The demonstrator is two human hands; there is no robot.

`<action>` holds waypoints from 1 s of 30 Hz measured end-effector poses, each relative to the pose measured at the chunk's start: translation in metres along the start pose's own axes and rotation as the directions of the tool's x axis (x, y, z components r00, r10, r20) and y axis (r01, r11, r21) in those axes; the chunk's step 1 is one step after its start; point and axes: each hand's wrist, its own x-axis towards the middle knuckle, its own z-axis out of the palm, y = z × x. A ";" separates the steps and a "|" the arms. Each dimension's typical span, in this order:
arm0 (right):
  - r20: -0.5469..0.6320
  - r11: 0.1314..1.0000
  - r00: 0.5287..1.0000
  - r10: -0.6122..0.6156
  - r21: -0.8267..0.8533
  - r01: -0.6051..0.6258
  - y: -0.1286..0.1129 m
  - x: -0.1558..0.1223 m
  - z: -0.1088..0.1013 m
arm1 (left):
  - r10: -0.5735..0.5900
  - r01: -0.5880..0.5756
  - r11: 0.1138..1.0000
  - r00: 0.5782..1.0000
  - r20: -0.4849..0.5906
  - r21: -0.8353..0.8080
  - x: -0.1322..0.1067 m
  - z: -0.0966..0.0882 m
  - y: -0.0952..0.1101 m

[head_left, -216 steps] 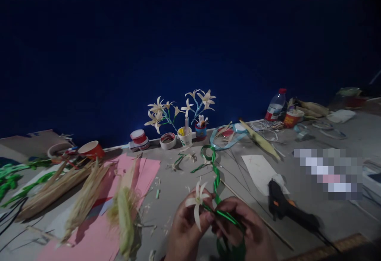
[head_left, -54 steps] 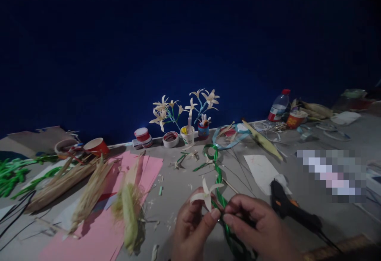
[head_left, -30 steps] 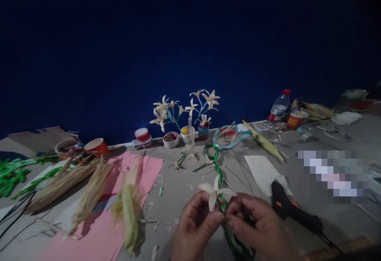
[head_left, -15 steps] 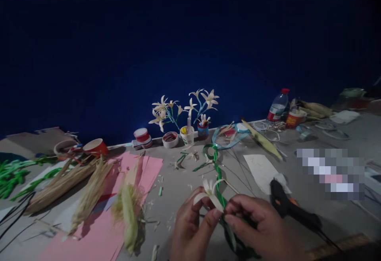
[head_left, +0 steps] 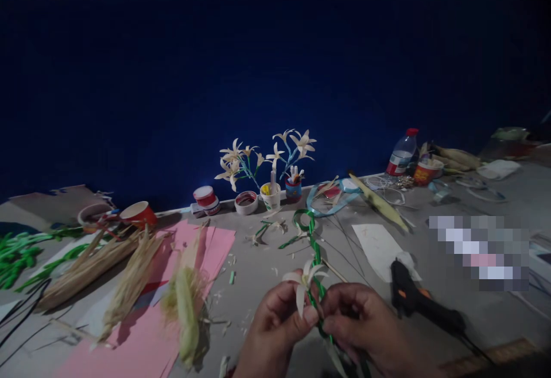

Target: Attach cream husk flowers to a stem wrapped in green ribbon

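Observation:
Between my hands is a pale flower (head_left: 301, 286) with long, curled petals and a green stem, apparently made of corn husk. My left hand (head_left: 275, 326) pinches it just under the petals, thumb against fingertips. Beside it my right hand (head_left: 365, 320) has its thumb and fingers closed on a green ribbon (head_left: 313, 246) at the stem. The ribbon runs twisted from a loop on the table, past the flower and down between my hands. How much of the stem each hand grips is hidden by the fingers.
At my right lies a black glue gun (head_left: 424, 303) near white paper (head_left: 374, 240). Dry husks (head_left: 133, 286) and a corn ear (head_left: 187, 315) rest on pink paper (head_left: 210, 257) at left. Finished husk flowers (head_left: 232, 165), cups and a bottle (head_left: 403, 154) line the wall.
The flower has turned in my left hand, its petals now facing differently with the green stem showing. My right hand has shifted slightly, its fingers more bent around the ribbon.

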 end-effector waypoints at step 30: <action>0.042 0.999 0.999 0.001 -0.047 0.001 -0.013 -0.002 -0.002 | -0.097 0.100 0.989 0.995 0.027 -0.111 -0.001 0.010 0.004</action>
